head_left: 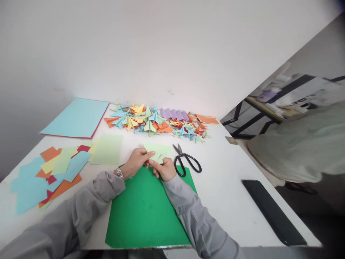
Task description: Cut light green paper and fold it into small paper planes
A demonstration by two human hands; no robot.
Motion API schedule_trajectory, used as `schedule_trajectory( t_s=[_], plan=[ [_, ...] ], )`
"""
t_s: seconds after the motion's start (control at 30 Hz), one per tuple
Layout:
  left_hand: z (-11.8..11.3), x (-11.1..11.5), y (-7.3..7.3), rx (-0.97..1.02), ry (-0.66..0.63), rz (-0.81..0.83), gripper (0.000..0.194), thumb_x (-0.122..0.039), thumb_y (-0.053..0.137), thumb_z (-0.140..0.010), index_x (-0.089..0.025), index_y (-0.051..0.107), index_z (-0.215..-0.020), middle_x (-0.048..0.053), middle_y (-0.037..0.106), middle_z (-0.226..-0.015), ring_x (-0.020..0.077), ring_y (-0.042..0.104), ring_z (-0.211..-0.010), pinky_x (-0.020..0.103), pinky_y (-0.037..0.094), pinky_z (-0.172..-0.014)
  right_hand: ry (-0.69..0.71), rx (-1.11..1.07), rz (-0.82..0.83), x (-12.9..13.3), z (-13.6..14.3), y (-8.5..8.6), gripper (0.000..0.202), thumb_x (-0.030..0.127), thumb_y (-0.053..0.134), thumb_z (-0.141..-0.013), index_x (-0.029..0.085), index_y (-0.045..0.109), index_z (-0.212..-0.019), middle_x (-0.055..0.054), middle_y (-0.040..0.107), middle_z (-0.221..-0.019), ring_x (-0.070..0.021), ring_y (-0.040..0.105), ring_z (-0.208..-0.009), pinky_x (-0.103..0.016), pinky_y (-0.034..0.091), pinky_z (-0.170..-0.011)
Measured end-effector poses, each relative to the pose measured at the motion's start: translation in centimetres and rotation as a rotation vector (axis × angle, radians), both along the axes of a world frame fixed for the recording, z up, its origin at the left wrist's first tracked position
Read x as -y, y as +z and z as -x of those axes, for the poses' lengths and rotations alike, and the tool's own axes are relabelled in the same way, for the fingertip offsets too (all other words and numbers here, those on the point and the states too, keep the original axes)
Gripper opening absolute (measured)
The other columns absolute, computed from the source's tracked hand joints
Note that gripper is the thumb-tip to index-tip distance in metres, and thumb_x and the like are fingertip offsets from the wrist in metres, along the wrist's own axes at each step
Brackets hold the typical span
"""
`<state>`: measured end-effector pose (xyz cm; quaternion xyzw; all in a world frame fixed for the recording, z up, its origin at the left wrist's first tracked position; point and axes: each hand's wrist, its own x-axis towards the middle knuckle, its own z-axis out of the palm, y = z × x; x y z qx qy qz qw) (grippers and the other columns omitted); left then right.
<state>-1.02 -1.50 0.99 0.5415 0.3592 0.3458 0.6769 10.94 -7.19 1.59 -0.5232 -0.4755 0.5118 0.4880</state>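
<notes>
A pale green sheet of paper (159,148), partly folded, is held between my two hands just above the far edge of a green mat (148,212). My left hand (137,160) pinches its left side with thumb and fingers. My right hand (165,169) grips the near edge, thumb on top; some fingertips are hidden beneath. Black-handled scissors (185,158) lie to the right of the paper with their blades slightly apart. A flat light green sheet (107,149) rests left of my left hand.
Folded paper planes (151,120) in several colours are heaped along the wall, beside a pleated purple paper (174,114). Blue sheets (77,117) are stacked back left. Loose coloured paper pieces (61,165) spread at left. A long black object (272,210) lies near the right edge.
</notes>
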Motion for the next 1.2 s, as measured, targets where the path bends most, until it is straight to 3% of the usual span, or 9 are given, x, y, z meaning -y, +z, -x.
schedule_trajectory(
  t_s=[0.17,0.37,0.57,0.7,0.83,0.9,1.07,1.2],
  plan=[
    [0.1,0.1,0.5,0.043,-0.025,-0.001,0.033,-0.040,0.067,-0.062,-0.012,0.052,-0.055,-0.002,0.051,-0.043,0.0069,0.045,-0.038,0.020,0.034,-0.038,-0.013,-0.046,0.003,0.0,-0.1,-0.1,0.036,0.046,0.066,-0.061,0.014,0.056,-0.049,0.003,0.051,-0.035,-0.0050,0.037,-0.024,-0.017,0.025,-0.025],
    [-0.1,0.2,0.9,0.126,0.046,0.126,0.039,-0.044,0.064,-0.065,-0.012,0.048,-0.049,-0.001,0.049,-0.041,0.0078,0.046,-0.036,0.020,0.034,-0.036,-0.020,-0.132,0.056,-0.2,-0.1,-0.6,0.032,0.042,0.067,-0.059,0.014,0.057,-0.049,0.004,0.049,-0.032,-0.0051,0.037,-0.023,-0.017,0.025,-0.025],
    [0.0,0.1,1.2,0.264,-0.031,0.222,0.042,-0.048,0.053,-0.074,-0.011,0.052,-0.056,0.001,0.051,-0.044,0.0086,0.046,-0.035,0.022,0.035,-0.037,0.012,-0.132,0.068,0.0,0.0,-0.3,0.033,0.043,0.068,-0.058,0.013,0.058,-0.048,0.003,0.049,-0.032,-0.0048,0.036,-0.022,-0.017,0.025,-0.025],
    [0.2,0.1,1.2,0.253,-0.055,0.205,0.043,-0.050,0.053,-0.074,-0.011,0.052,-0.057,0.001,0.051,-0.045,0.0095,0.048,-0.037,0.022,0.035,-0.037,0.028,-0.076,0.026,0.1,0.0,-0.1,0.033,0.043,0.065,-0.062,0.013,0.058,-0.051,0.004,0.050,-0.034,-0.0045,0.036,-0.023,-0.017,0.025,-0.026],
    [0.3,0.1,1.1,0.147,-0.092,0.115,0.034,-0.041,0.067,-0.064,-0.010,0.054,-0.056,0.000,0.053,-0.046,0.0089,0.049,-0.041,0.020,0.035,-0.039,0.037,-0.016,-0.013,0.1,-0.2,0.0,0.036,0.045,0.064,-0.064,0.014,0.056,-0.048,0.003,0.050,-0.035,-0.0046,0.038,-0.026,-0.018,0.027,-0.028],
    [0.3,0.1,0.9,0.135,-0.082,0.096,0.031,-0.037,0.068,-0.062,-0.009,0.057,-0.059,0.000,0.055,-0.049,0.0079,0.048,-0.041,0.020,0.036,-0.039,0.001,0.016,-0.019,0.0,-0.4,-0.1,0.040,0.047,0.062,-0.065,0.014,0.055,-0.044,0.002,0.049,-0.034,-0.0055,0.040,-0.028,-0.018,0.029,-0.031],
    [0.2,0.1,0.7,0.098,-0.068,0.033,0.029,-0.036,0.068,-0.062,-0.008,0.063,-0.070,-0.001,0.054,-0.050,0.0076,0.047,-0.041,0.020,0.038,-0.039,-0.249,-0.006,-0.084,-0.4,-1.4,-0.3,0.033,0.045,0.069,-0.058,0.015,0.056,-0.051,0.004,0.049,-0.035,-0.0068,0.041,-0.030,-0.020,0.030,-0.033],
    [0.3,0.3,0.8,-0.026,-0.133,-0.087,0.027,-0.034,0.067,-0.063,-0.009,0.062,-0.070,-0.001,0.053,-0.048,0.0076,0.047,-0.041,0.020,0.040,-0.040,-0.296,-0.030,-0.125,-0.6,-1.6,-0.6,0.031,0.043,0.070,-0.057,0.016,0.055,-0.054,0.006,0.047,-0.035,-0.0069,0.039,-0.030,-0.020,0.029,-0.033]
  ],
)
